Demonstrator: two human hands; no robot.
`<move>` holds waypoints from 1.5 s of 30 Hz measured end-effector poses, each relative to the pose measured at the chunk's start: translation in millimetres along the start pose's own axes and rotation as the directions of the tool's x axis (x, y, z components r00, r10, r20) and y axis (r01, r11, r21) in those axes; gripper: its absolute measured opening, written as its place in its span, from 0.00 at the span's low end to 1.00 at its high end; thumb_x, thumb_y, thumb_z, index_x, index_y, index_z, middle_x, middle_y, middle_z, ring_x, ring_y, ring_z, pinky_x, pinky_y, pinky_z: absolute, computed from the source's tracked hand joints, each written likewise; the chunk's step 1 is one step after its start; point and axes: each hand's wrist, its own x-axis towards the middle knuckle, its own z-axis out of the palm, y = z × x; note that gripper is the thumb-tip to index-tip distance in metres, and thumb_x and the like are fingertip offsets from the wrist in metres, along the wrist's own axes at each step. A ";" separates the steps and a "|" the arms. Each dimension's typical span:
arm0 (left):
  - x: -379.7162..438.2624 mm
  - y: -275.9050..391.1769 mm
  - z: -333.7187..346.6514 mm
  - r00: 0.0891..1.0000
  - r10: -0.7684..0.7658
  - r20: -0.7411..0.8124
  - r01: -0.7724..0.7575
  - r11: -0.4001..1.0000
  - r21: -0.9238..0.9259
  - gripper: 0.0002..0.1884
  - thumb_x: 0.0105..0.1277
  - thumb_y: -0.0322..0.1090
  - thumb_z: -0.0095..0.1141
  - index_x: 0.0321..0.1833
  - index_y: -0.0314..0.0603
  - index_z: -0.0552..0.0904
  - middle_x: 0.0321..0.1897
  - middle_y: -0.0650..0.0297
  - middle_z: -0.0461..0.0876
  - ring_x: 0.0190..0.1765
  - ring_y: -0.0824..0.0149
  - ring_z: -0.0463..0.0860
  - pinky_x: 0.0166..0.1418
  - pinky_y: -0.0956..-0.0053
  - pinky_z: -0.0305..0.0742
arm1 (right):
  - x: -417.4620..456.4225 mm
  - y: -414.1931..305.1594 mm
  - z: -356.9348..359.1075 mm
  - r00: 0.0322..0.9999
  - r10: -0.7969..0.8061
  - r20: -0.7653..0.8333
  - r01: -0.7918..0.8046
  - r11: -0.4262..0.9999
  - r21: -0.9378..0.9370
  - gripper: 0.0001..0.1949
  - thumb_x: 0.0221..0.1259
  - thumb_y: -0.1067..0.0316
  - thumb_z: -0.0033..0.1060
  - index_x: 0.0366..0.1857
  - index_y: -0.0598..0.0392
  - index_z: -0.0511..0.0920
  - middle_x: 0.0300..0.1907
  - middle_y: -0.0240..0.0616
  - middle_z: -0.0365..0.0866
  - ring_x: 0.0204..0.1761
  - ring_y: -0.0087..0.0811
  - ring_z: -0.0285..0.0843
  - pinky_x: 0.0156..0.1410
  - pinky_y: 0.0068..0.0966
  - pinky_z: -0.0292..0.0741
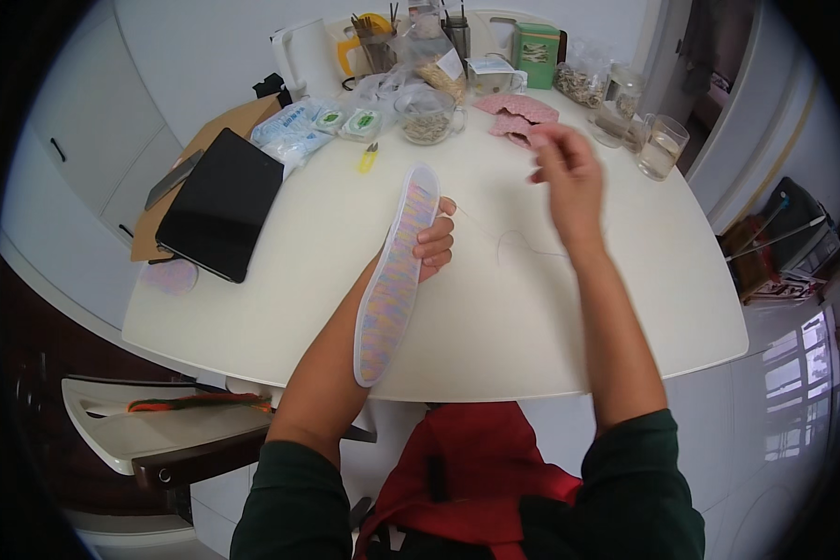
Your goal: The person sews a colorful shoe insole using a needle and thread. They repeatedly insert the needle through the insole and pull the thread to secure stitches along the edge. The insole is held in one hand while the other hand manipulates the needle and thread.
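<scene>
My left hand (435, 241) grips a shoe insole (395, 273) with white edging and pink, yellow and lilac patterning; the insole lies along my forearm. A thin thread (525, 241) runs from near the insole's upper part across the white table and curls towards my right forearm. My right hand (567, 157) is raised to the right of the insole, blurred, its fingertips close together; whether a needle is between them cannot be seen. Beyond it lies pink fabric (518, 112). Small yellow thread snips (368, 158) rest on the table, above and left of the insole.
A black tablet (222, 206) lies at the left over brown cardboard (143, 234), near a round patterned piece (171, 276). Wipes packs (290, 129), a glass cup (427, 115), a white kettle (308, 59) and a green box (536, 56) stand behind. A glass mug (661, 148) stands at the right.
</scene>
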 end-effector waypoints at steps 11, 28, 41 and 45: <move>6.5 -5.0 20.9 0.951 -0.075 0.301 0.069 0.997 0.031 0.17 0.70 0.46 0.37 0.44 0.38 0.71 0.12 0.71 0.64 0.11 0.76 0.64 0.14 0.79 0.58 | -47.6 0.5 43.8 0.952 -0.192 0.238 0.224 0.968 -0.114 0.05 0.59 0.77 0.51 0.36 0.56 0.75 0.36 0.36 0.69 0.22 0.24 0.73 0.31 0.21 0.72; 9.9 -8.9 21.9 0.952 -0.109 0.287 0.094 0.993 0.065 0.14 0.70 0.45 0.38 0.36 0.43 0.70 0.10 0.71 0.63 0.10 0.76 0.64 0.13 0.82 0.55 | -49.5 -1.0 45.0 0.916 -0.288 0.279 0.358 0.900 -0.247 0.05 0.56 0.76 0.54 0.35 0.54 0.75 0.35 0.38 0.69 0.31 0.35 0.74 0.34 0.28 0.74; 6.5 -12.1 14.9 1.000 -0.012 0.001 0.012 0.998 0.063 0.13 0.70 0.45 0.39 0.33 0.45 0.69 0.10 0.71 0.62 0.09 0.76 0.63 0.13 0.82 0.55 | -49.6 -9.6 42.8 0.892 -0.343 0.296 0.434 0.832 -0.346 0.06 0.55 0.76 0.54 0.36 0.53 0.76 0.33 0.36 0.69 0.29 0.34 0.75 0.34 0.29 0.75; 7.4 -10.8 18.8 0.982 0.054 -0.182 -0.020 0.982 0.186 0.14 0.70 0.45 0.38 0.31 0.46 0.68 0.09 0.72 0.61 0.09 0.75 0.63 0.12 0.82 0.54 | -47.1 -7.7 41.4 0.903 -0.325 0.281 0.416 0.823 -0.386 0.06 0.55 0.75 0.55 0.35 0.54 0.76 0.33 0.36 0.71 0.28 0.34 0.76 0.33 0.27 0.75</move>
